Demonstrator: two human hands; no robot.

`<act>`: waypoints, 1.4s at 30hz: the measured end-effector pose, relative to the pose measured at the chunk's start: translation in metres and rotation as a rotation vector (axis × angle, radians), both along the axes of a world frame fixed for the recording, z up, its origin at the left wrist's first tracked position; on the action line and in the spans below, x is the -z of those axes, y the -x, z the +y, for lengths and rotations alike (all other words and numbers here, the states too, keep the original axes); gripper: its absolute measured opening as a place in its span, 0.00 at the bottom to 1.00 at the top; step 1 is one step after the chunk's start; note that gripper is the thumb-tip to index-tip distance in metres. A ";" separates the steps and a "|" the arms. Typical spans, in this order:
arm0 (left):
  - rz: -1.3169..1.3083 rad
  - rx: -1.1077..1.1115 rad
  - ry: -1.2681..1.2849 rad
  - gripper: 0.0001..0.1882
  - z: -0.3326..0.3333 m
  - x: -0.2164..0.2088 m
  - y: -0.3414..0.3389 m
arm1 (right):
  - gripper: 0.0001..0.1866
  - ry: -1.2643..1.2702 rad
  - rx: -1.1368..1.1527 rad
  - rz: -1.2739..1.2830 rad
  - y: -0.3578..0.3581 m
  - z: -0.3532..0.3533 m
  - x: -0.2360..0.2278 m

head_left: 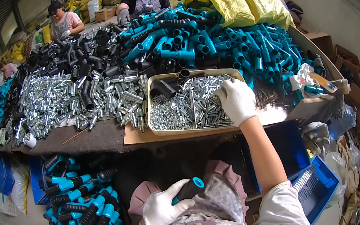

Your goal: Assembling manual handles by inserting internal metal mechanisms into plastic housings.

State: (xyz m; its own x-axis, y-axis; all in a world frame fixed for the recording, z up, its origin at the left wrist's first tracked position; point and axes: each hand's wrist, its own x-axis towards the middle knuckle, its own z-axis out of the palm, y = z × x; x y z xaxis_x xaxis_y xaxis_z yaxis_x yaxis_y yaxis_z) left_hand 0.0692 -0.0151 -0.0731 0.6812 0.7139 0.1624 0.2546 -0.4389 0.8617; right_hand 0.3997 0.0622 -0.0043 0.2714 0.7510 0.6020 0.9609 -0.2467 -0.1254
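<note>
Both my hands wear white gloves. My left hand (163, 209) is closed around a black grip handle (187, 191) with a teal ring at its open end, held low over my lap. My right hand (237, 100) reaches to the right side of a shallow cream tray (201, 129) on the bench, its fingertips down at the small metal pins (209, 94). Whether the fingers pinch a pin is hidden. A divider splits the tray's small silvery parts, and a few black tubes (165, 88) lie at its back left corner.
Teal tubes (207, 45), silvery metal parts (48, 102) and black tubes (100, 45) are heaped across the bench. A yellow sack (243, 3) lies at the back right. Finished-looking teal-and-black handles (84, 206) fill the lower left; a blue bin (322, 193) stands lower right. Co-workers (145, 1) sit opposite.
</note>
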 end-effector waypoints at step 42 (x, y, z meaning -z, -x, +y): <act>-0.115 -0.080 0.242 0.34 0.070 -0.007 0.015 | 0.20 0.185 0.012 -0.420 -0.018 0.296 -0.097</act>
